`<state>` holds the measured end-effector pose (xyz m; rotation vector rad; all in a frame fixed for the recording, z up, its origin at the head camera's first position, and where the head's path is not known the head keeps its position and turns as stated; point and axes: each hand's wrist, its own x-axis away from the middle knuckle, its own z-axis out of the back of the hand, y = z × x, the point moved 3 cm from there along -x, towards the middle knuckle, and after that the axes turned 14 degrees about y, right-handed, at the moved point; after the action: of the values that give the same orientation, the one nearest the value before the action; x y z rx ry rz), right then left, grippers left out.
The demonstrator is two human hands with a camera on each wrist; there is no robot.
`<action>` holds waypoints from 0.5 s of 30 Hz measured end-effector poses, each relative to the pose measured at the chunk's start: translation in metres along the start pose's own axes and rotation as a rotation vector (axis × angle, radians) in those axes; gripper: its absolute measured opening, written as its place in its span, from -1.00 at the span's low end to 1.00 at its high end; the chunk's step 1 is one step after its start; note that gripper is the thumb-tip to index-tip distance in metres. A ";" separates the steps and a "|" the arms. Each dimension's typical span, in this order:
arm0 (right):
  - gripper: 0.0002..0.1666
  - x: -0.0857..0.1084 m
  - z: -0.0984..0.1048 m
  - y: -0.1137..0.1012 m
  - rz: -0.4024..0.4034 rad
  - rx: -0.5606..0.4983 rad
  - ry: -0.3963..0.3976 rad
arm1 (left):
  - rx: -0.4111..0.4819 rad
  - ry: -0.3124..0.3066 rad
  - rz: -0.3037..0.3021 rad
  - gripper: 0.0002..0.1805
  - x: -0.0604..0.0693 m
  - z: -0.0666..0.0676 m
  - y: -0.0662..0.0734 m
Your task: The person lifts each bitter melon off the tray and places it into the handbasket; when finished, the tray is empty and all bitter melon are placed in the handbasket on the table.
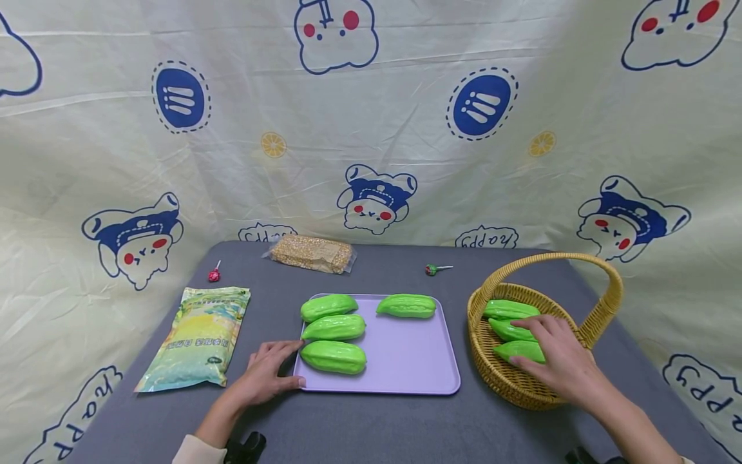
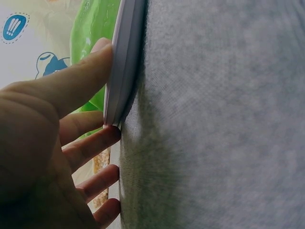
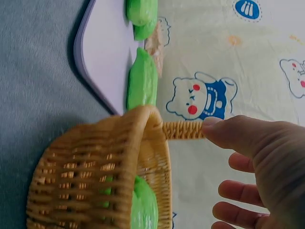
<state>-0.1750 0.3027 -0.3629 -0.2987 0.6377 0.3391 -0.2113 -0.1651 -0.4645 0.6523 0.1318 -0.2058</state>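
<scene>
My left hand [image 1: 269, 374] is at the left edge of a lilac tray [image 1: 406, 357]; its thumb and spread fingertips touch the rim, as the left wrist view also shows. Three glossy green bitter melons [image 1: 333, 357] lie in a column on the tray's left side, and another bitter melon [image 1: 406, 306] lies at the back right. Over the wicker basket [image 1: 498, 386] hovers my right hand [image 1: 559, 354], fingers loosely spread and holding nothing. Three bitter melons [image 1: 511, 309] show inside the basket; the hand partly covers them. In the right wrist view the fingers [image 3: 238, 191] look apart from the melons.
The basket's tall handle [image 1: 551, 256] arches up behind the right hand. A green-yellow packet [image 1: 199, 338] lies left of the tray. Behind are a bag of grains [image 1: 313, 253], a red lollipop [image 1: 214, 274] and a green lollipop [image 1: 431, 269]. A printed curtain [image 1: 406, 142] hangs beyond the table.
</scene>
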 end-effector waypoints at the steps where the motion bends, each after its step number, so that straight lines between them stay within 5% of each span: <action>1: -0.36 -0.001 0.000 -0.003 0.005 0.000 0.005 | -0.001 -0.001 0.001 -0.23 0.000 0.000 0.000; 15: -0.40 -0.006 -0.006 -0.038 0.052 -0.050 0.017 | 0.005 0.001 -0.004 -0.22 0.001 0.001 0.001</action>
<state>-0.1680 0.2646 -0.3575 -0.3335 0.6552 0.4034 -0.2105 -0.1651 -0.4638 0.6569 0.1332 -0.2094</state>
